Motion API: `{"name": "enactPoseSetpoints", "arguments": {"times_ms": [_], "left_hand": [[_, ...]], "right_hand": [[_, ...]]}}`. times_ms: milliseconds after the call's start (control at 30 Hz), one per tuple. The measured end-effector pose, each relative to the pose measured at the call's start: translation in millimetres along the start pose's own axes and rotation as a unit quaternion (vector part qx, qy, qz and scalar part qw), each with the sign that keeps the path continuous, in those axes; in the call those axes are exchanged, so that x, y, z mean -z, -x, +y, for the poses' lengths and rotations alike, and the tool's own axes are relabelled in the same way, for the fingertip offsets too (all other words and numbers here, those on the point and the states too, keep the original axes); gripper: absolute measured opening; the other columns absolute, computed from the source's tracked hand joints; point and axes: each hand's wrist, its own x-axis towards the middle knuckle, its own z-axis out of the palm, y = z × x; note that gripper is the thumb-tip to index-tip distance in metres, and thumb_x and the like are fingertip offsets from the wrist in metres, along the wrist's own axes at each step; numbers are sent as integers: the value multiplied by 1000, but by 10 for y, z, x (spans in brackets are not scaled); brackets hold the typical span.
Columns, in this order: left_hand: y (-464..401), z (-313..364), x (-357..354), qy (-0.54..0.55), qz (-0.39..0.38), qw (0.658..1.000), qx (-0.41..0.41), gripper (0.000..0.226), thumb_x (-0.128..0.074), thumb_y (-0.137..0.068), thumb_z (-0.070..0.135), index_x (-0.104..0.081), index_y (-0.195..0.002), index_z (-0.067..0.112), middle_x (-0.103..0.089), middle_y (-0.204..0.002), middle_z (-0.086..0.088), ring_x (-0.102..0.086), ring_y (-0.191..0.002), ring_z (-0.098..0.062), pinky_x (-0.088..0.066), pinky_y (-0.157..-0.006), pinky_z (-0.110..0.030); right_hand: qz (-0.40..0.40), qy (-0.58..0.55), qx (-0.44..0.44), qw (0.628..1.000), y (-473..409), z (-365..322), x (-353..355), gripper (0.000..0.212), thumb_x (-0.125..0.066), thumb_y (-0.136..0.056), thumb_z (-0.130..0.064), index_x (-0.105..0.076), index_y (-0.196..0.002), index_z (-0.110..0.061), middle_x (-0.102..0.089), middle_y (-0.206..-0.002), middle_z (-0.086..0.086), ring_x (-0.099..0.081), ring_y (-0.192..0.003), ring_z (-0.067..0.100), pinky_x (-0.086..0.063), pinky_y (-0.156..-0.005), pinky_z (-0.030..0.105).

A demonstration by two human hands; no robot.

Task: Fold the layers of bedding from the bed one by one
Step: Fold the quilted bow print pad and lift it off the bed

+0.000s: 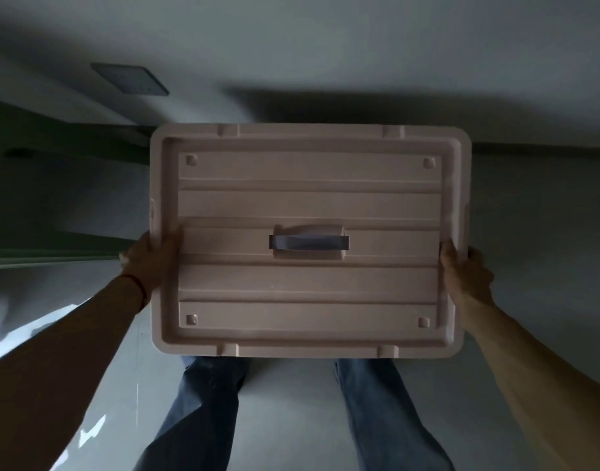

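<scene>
A pale pink plastic storage box [308, 198] with a ribbed lid fills the middle of the head view, seen from above. A grey handle [308, 242] lies in the lid's centre. My left hand [149, 263] grips the box's left edge, thumb on the lid's rim. My right hand [465, 273] grips the right edge the same way. The box hangs above the floor in front of my legs. No bedding or bed is in view.
Grey floor [291, 385] runs under the box and around my jeans-clad legs [203, 419]. A dark green surface [53, 198] lies at the left. A dark square plate [130, 78] sits in the floor at the far left. The room is dim.
</scene>
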Motion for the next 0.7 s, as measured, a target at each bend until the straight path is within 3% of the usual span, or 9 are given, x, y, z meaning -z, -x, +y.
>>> {"name": "enactPoseSetpoints", "arguments": {"times_ms": [100,200,267,333,400,467,567,633,700], "left_hand": [[56,107,-3,117,-57,991,13,94,-82,-56,75,-56,-132,27,-67,-124,-8,-65,-111,-33,-55,-91,-58],[0,138,12,142,-69,987,-7,90,-87,-54,69,-59,-127,24,-69,-121,-11,-66,-110,-35,-55,-90,-57],[-44,254,20,154,-45,987,-17,80,-84,-57,71,-63,-119,25,-71,-117,-9,-67,-107,-33,-57,-88,-51],[-38,379,24,116,-41,992,-21,59,-75,-73,68,-60,-116,31,-70,-115,-4,-65,-99,-25,-54,-78,-39],[-42,426,31,97,-21,995,-15,47,-67,-84,64,-56,-118,34,-67,-115,1,-61,-94,-19,-48,-76,-34],[-30,415,19,84,3,996,-32,55,-70,-76,71,-59,-113,31,-69,-114,-1,-64,-99,-25,-53,-82,-39],[-67,331,65,66,40,995,-57,78,-73,-56,80,-67,-114,27,-72,-111,-6,-68,-105,-32,-56,-94,-53],[141,453,-21,-23,91,993,-72,76,-74,-70,64,-56,-134,28,-65,-127,-12,-61,-117,-38,-51,-98,-56],[458,620,-218,-192,191,955,-121,78,-70,-85,32,-31,-153,30,-36,-155,-18,-37,-138,-45,-41,-105,-62]], "right_hand": [[-40,-91,18,995,-117,48,-7,87,-56,-90,-71,-22,-157,-26,-47,-141,-3,-55,-119,24,-46,-106,45],[-88,-106,59,989,-149,80,1,86,-57,-81,-81,-51,-143,-21,-68,-127,-1,-67,-110,21,-54,-100,47],[-86,-126,66,986,-94,59,-40,65,-55,-94,-66,-58,-137,-18,-70,-123,5,-68,-109,23,-54,-99,46],[-56,-123,68,989,-69,28,-86,59,-53,-98,-59,-57,-138,-16,-68,-125,7,-66,-111,26,-53,-101,45],[-41,-115,71,990,-64,-1,-112,78,-53,-85,-78,-59,-135,-19,-69,-121,6,-67,-107,27,-55,-97,46],[-30,-86,70,993,-120,20,-114,93,-51,-71,-90,-59,-131,-20,-70,-117,5,-68,-102,28,-56,-93,48],[1,-60,26,998,-111,-25,-91,87,-60,-81,-78,-45,-140,-16,-62,-131,10,-64,-109,32,-53,-94,44],[40,-16,31,999,-70,-70,-44,85,-66,-86,-65,-37,-143,-8,-54,-138,20,-59,-117,37,-50,-95,43],[71,21,68,995,-11,-134,0,84,-68,-83,-58,-42,-139,-1,-52,-136,27,-55,-121,40,-48,-96,44]]}}
